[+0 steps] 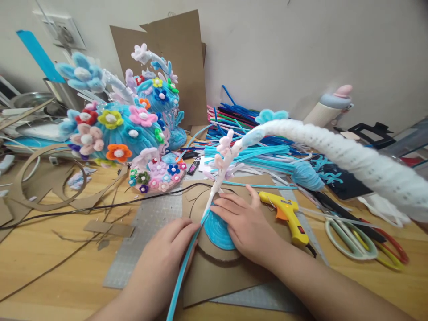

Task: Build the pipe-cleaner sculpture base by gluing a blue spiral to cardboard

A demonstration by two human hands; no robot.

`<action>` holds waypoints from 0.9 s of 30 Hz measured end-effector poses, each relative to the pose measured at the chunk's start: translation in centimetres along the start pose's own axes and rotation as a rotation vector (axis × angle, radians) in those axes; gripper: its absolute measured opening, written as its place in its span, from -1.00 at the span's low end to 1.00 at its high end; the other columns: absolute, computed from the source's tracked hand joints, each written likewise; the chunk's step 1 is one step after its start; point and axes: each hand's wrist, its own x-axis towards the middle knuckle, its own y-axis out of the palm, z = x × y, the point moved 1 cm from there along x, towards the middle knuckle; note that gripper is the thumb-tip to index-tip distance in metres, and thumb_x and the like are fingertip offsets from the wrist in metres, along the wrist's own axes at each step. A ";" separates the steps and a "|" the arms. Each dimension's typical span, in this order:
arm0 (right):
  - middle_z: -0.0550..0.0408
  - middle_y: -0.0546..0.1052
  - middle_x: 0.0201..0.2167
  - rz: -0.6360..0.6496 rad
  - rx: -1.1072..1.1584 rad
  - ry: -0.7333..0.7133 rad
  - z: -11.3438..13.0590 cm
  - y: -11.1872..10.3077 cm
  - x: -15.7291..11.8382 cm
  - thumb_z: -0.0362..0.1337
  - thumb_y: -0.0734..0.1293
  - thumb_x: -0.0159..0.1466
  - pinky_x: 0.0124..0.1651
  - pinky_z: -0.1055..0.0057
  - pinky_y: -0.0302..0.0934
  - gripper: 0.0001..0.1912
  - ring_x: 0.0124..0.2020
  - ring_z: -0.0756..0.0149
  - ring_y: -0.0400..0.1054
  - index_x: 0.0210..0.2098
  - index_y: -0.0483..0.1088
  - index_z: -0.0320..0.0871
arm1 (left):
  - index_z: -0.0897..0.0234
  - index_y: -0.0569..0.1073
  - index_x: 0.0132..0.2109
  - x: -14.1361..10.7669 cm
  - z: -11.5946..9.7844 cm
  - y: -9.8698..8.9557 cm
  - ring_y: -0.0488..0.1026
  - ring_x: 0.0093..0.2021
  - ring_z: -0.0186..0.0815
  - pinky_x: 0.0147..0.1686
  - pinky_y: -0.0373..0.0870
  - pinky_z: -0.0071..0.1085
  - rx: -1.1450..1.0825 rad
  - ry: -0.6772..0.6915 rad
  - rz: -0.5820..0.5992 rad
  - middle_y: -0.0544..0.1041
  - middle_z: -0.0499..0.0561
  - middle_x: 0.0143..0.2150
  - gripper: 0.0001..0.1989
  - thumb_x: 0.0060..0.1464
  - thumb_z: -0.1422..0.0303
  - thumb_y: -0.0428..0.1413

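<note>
My left hand (167,258) is closed, its fingertips pinching a light-blue pipe cleaner (182,276) that trails toward the front edge. Beside it, my right hand (250,223) lies over a disc of coiled blue pipe cleaner (219,229), fingers stretched out and thumb apart. That disc sits on a round cardboard base (210,254). From the disc's far side rises a white wrapped stem (220,174) with small pink flowers; it arches to the right as a thick white spiral-wrapped arm (321,138). My right fingers hide the stem's foot.
A yellow hot glue gun (290,218) and green-handled scissors (351,238) lie to the right. Bundled pipe cleaners (254,154) are piled behind. Left stands a blue flower-covered fuzzy decoration (123,129). A black cable (100,206) crosses the table. Cardboard sheets (180,58) lean on the wall.
</note>
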 end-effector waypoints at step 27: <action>0.14 0.47 0.07 0.036 0.094 -0.142 0.5 0.0 -0.5 -0.44 0.11 0.32 0.29 0.00 -0.55 -0.62 0.19 0.28 0.18 0.07 0.32 -0.07 | 0.25 0.38 0.02 1.1 -0.7 0.8 0.40 -0.14 -0.20 -0.15 0.40 -0.25 0.121 0.003 -0.016 0.44 0.05 -0.12 -0.74 0.23 0.53 -0.03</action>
